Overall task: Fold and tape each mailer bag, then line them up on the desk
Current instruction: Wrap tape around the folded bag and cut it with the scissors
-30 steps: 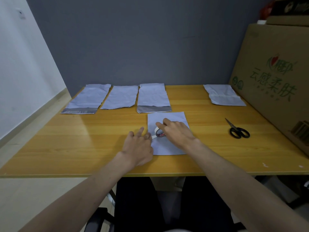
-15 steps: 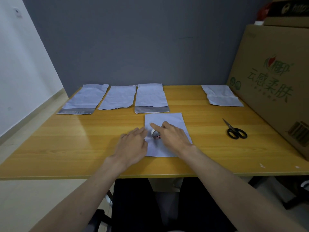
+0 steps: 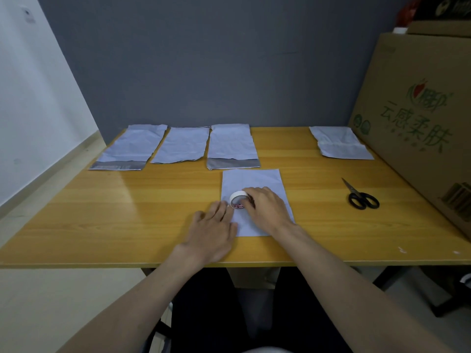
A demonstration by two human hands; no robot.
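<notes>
A folded pale mailer bag (image 3: 253,180) lies flat near the desk's front middle. On it stands a white tape roll (image 3: 237,199), held by my right hand (image 3: 267,210). My left hand (image 3: 212,229) rests palm down on the bag's left edge, its fingertips touching the roll. Three mailer bags (image 3: 182,145) lie side by side along the back left. One more mailer bag (image 3: 339,146) lies at the back right.
Black scissors (image 3: 360,196) lie on the wooden desk (image 3: 127,212) to the right of my hands. A large cardboard box (image 3: 420,118) stands along the desk's right side. A grey wall backs the desk.
The tape roll has tipped up and now shows its white ring more fully. My left hand has slid a little closer to the roll. The bag has stayed in place.
</notes>
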